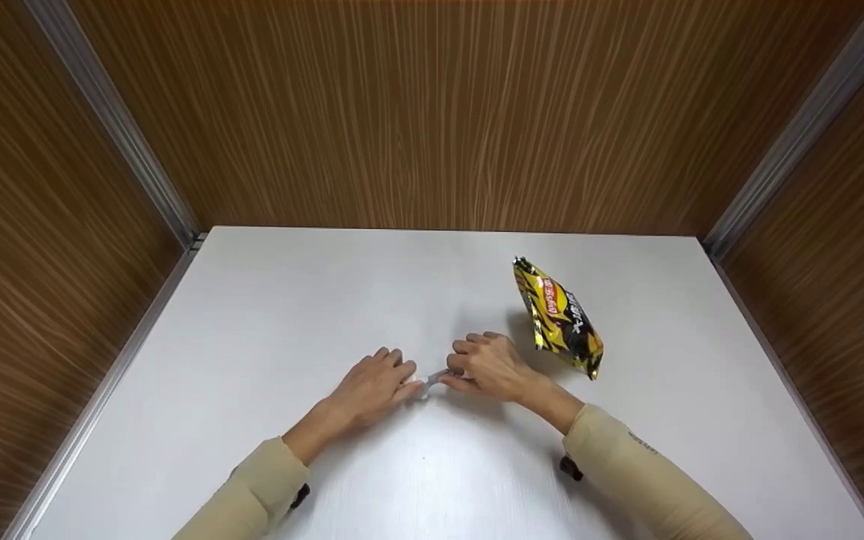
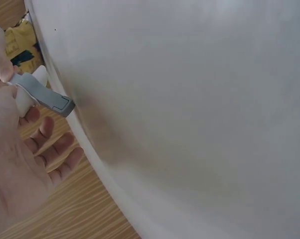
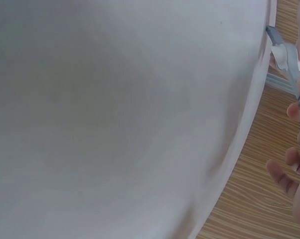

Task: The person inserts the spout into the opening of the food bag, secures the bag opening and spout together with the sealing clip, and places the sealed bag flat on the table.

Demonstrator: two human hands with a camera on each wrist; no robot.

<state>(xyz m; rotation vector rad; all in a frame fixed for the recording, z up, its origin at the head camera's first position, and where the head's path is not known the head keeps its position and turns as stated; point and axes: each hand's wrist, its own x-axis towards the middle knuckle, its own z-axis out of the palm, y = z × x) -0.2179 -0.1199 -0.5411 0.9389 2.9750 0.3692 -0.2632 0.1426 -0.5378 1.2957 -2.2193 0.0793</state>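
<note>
Together, left hand [image 1: 373,386] and right hand [image 1: 488,367] pinch a small clip [image 2: 48,95], bent grey arm, square tip, smooth white part, held between them over a white table [image 1: 312,292], shiny yellow-and-black Lay's chip bag [image 1: 558,319] near the right hand.

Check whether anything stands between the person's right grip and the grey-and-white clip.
Nothing visible does: the right grip directly pinches the grey-and-white clip. The yellow-and-black snack bag is on the grip's other side, away from the clip.
</note>
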